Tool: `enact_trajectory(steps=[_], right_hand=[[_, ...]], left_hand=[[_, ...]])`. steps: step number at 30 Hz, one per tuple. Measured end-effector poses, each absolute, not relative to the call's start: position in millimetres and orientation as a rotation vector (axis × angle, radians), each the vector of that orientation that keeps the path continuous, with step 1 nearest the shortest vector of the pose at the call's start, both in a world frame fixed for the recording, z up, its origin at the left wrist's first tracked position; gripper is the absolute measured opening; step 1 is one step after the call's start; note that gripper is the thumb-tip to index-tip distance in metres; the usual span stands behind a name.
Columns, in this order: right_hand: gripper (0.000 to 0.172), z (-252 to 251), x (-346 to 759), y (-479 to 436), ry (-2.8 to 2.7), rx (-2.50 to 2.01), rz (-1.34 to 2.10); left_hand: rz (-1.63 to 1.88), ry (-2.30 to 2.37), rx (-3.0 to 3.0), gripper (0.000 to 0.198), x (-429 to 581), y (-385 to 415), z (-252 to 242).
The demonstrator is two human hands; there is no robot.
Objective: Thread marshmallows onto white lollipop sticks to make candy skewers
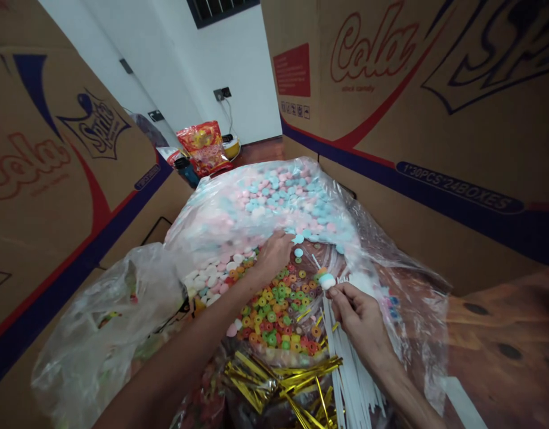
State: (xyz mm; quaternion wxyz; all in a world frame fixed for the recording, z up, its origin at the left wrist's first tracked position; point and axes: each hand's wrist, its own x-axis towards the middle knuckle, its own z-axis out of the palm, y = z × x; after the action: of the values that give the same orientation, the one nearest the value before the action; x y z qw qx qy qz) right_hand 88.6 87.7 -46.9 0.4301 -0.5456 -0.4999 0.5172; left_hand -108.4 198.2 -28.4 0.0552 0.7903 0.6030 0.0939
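My right hand pinches a thin white stick threaded with candy; a blue-and-white marshmallow piece sits just above my fingertips, with an orange gummy ring against it. My left hand reaches to the mouth of a clear plastic bag full of pink, blue and white round marshmallows. Its fingers are curled together beside a loose blue piece; what they grip is partly hidden. Between my hands lies a heap of colourful gummy rings. White sticks lie bundled under my right wrist.
Gold twist ties are piled at the near edge. Big cardboard cartons wall in both sides. A crumpled clear bag lies left. Red snack packets stand at the back, near a wall socket. Wooden floor shows at right.
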Motion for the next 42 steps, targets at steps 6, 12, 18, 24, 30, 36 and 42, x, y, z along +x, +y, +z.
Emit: enact_trajectory(steps=[6,12,18,24,30,36,42], right_hand=[[0.032,-45,87,89,-1.240,-1.331,1.289],[0.034,-47,89,88,-1.230,-1.337,1.300],[0.034,-50,87,89,-1.231,-1.332,1.307],[0.037,-50,85,90,-1.255,-1.291,1.332],[0.036,-49,83,88,-1.273,-1.260,1.347],[0.037,-44,82,88,-1.324,-1.277,1.339],[0.037,-41,82,89,-1.341,-1.266,1.335]], left_hand=[[0.342,1.760,2.364,0.024,-99,218,-26],[0.266,1.759,2.392,0.027,-91,220,-33],[0.217,1.735,2.481,0.037,-91,197,-33],[0.448,1.763,2.396,0.047,-96,189,-29],[0.999,1.480,1.645,0.028,-91,166,-30],[1.117,1.304,1.170,0.025,-82,147,-26],[1.166,1.297,1.335,0.022,-82,145,-28]])
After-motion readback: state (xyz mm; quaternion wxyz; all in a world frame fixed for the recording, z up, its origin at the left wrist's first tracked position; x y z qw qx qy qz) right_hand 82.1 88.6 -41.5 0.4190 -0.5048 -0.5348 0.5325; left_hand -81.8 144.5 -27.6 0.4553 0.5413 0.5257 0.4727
